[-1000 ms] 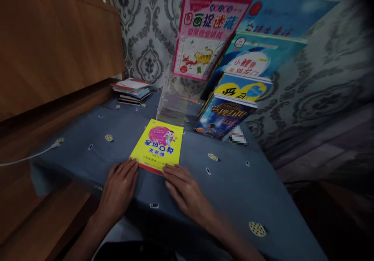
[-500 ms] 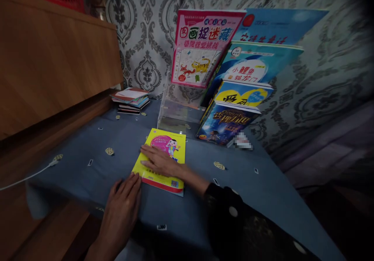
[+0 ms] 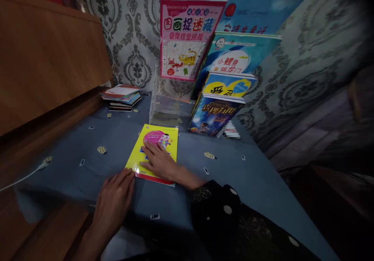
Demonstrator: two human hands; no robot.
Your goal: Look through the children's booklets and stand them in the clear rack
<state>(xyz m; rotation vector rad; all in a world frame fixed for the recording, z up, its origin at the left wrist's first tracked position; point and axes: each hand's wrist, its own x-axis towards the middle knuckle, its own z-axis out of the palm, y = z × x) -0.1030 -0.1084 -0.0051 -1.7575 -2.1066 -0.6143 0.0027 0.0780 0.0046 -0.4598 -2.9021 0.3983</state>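
Note:
A yellow book with a pink oval, a cartoon figure and a red bottom band lies on the blue cloth-covered table. My right hand rests open on its cover, fingers spread and pointing up and left, hiding part of the title. At the book's lower left corner, my left hand lies palm down with its fingers stretched out side by side. Its fingertips touch or nearly touch that corner.
Behind the yellow book, a clear acrylic stand holds a pink picture book. Other upright books stand to its right. A book stack sits at the back left, by a wooden cabinet. A white cable crosses the left edge.
The whole view has shifted, so the scene sits further left and higher. My right hand has slid a little over the cover, its fingers now pointing more upward. The left hand stays at the corner.

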